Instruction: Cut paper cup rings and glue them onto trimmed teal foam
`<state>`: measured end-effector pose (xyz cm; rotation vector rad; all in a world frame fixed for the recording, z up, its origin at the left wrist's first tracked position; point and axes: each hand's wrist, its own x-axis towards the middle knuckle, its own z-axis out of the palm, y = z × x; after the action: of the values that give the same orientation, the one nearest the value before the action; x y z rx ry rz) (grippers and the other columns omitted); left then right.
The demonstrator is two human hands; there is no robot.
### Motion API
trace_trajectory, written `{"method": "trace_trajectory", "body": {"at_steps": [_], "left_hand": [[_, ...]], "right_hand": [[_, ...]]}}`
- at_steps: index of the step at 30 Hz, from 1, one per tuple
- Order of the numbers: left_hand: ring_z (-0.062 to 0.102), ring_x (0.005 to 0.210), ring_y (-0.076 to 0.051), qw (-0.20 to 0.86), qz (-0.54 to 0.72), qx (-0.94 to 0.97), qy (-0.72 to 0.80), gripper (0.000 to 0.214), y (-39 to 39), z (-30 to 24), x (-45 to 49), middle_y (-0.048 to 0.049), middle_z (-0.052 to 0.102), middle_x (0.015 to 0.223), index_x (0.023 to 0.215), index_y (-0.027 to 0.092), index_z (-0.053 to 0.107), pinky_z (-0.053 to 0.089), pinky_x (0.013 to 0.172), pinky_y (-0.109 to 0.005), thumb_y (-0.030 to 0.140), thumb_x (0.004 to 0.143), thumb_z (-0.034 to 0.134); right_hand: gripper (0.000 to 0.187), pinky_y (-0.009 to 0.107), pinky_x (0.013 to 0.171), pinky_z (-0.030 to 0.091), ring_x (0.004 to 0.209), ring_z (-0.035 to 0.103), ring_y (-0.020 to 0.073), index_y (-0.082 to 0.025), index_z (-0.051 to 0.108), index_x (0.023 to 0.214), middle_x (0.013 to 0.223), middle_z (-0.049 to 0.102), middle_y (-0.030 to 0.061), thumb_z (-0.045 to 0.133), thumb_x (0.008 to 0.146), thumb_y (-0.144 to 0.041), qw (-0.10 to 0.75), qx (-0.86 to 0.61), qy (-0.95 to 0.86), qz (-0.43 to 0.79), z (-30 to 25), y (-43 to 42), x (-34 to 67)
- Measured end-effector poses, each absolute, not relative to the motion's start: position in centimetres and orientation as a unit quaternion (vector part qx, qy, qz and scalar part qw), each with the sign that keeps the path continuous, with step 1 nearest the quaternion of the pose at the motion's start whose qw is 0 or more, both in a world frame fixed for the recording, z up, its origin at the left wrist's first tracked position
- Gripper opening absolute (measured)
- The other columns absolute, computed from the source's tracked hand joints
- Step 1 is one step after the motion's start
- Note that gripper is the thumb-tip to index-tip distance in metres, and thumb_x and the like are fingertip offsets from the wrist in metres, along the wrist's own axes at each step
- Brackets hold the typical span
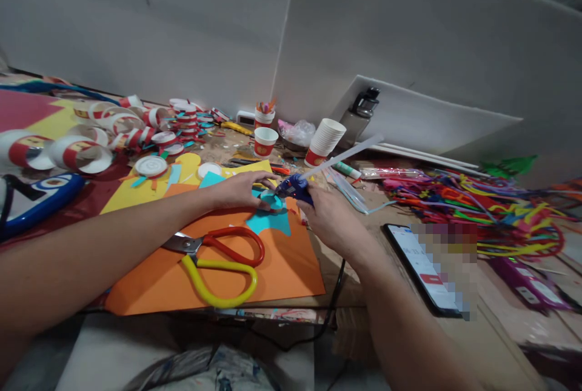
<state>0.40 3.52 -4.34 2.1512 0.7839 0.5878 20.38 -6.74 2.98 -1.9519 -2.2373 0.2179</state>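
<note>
My right hand point(330, 215) is wrapped round a blue hot glue gun point(294, 188), and a long clear glue stick point(348, 153) juts from its back. The nozzle points down to the left, at a small round piece with a light-blue face point(273, 200). My left hand point(243, 190) pinches that piece by its near side. Whether the nozzle touches it I cannot tell. Beneath lies a cut sheet of light-blue paper point(275, 223) on orange paper point(286, 270). Scissors point(227, 264) with one red and one yellow handle rest nearer to me.
Curled paper-cup strips point(86, 151) and several cup bottoms point(151, 166) lie left. Stacked paper cups point(324, 141) and a grey bottle point(357, 115) stand at the back. A phone point(425, 273), partly pixelated, and a heap of coloured pipe cleaners point(491, 209) are right. A black cable point(336, 294) hangs over the front edge.
</note>
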Motion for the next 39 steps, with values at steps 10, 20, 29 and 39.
{"method": "trace_trajectory", "body": {"at_steps": [10,20,29,39], "left_hand": [[0.061,0.111,-0.023,0.372,0.224,0.844,0.316,0.075,3.2,-3.8,0.4,-0.0062,0.066,0.12,0.131,0.022,0.054,0.045,0.096,-0.034,0.045,0.063,0.077],[0.058,0.114,-0.024,0.355,0.23,0.85,0.312,0.073,3.2,-3.7,0.4,-0.0055,0.063,0.126,0.13,0.023,0.056,0.044,0.098,-0.035,0.046,0.063,0.076],[0.061,0.11,-0.023,0.373,0.214,0.843,0.324,0.078,3.0,-3.5,0.4,-0.0075,0.066,0.119,0.134,0.021,0.052,0.044,0.097,-0.035,0.041,0.063,0.077],[0.059,0.113,-0.024,0.374,0.229,0.844,0.309,0.071,2.9,-3.4,0.4,-0.0056,0.064,0.124,0.129,0.023,0.056,0.046,0.096,-0.034,0.042,0.064,0.076]], "right_hand": [[0.022,0.03,0.079,0.042,0.098,0.062,0.0238,-0.016,0.06,0.109,0.109,0.068,0.0115,0.047,0.094,-0.026,0.09,-0.629,-0.77,0.064,2.6,-6.7,20.3],[0.031,0.03,0.078,0.043,0.1,0.063,0.0246,-0.016,0.056,0.12,0.113,0.068,0.0129,0.045,0.095,-0.03,0.106,-0.62,-0.773,0.077,1.8,-6.3,20.0],[0.027,0.031,0.073,0.042,0.094,0.063,0.0255,-0.016,0.06,0.113,0.107,0.068,0.014,0.045,0.095,-0.027,0.076,-0.65,-0.754,0.059,3.1,-7.1,20.5],[0.026,0.03,0.073,0.041,0.096,0.062,0.0252,-0.016,0.058,0.113,0.109,0.069,0.012,0.044,0.095,-0.03,0.098,-0.63,-0.766,0.081,2.4,-6.6,20.0]]}}
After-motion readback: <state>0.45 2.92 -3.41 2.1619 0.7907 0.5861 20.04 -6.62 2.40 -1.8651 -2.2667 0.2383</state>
